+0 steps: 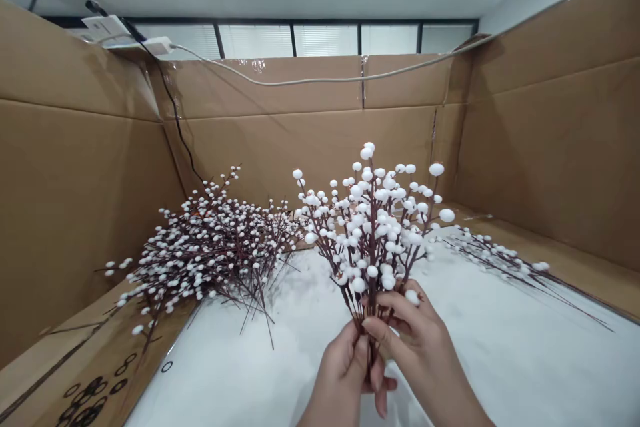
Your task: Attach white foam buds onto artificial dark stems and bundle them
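Note:
A bunch of artificial berry stems point(373, 233), with white round berries on dark brown twigs, stands upright in front of me. Wrapped round its lower stems is my left hand point(345, 363), its fingertips showing on the far side. My right hand point(413, 330) pinches stems a little higher, thumb and fingers closed at the front of the bunch. The lower ends of the twigs are mostly hidden by the hands. Behind and to the left lies a large heap of similar berry stems point(215, 247).
A few berry stems point(505, 257) lie on the white surface point(525, 353) at right. Several black rings point(93, 390) rest on cardboard at lower left, and one ring point(167, 366) on the white surface. Cardboard walls point(310, 147) surround the area; a white cable point(300, 81) crosses the back wall.

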The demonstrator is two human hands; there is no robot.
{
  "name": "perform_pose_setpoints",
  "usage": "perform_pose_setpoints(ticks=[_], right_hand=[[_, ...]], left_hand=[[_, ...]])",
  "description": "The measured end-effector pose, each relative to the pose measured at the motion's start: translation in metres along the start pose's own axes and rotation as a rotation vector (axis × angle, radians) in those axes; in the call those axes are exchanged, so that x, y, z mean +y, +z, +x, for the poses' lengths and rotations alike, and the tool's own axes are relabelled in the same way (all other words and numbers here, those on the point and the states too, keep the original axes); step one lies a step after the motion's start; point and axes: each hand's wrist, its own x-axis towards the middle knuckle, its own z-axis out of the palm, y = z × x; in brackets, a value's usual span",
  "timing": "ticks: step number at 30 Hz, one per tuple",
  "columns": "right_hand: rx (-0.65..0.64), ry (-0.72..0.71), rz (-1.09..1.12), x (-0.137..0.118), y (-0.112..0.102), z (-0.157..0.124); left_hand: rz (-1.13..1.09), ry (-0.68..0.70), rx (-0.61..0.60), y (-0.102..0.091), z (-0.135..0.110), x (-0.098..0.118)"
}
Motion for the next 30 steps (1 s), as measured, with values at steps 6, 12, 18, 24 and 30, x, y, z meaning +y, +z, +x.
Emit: perform_pose_setpoints(ticks=[6, 12, 18, 24, 30], right_hand=[[0.07, -0.105, -0.112, -0.004, -0.003, 0.006], [0.074, -0.147, -0.115, -0.008, -0.009, 0.008], [0.06, -0.215, -0.178, -0.012, -0.011, 0.006], [0.132, -0.358, -0.453, -0.009, -0.001, 0.008], [0.243, -0.497, -0.754, -0.012, 0.007, 0.01]], left_hand=[[-0.12, 0.006, -0.078, -0.001, 0.001, 0.005], [-0.136, 0.005, -0.178, -0.002, 0.001, 0.012], [-0.017, 0.03, -0.217, -0.003, 0.005, 0.012], [-0.015, -0.035, -0.164, -0.003, 0.008, 0.012], [-0.077, -0.043, -0.094, 0.002, 0.006, 0.021]])
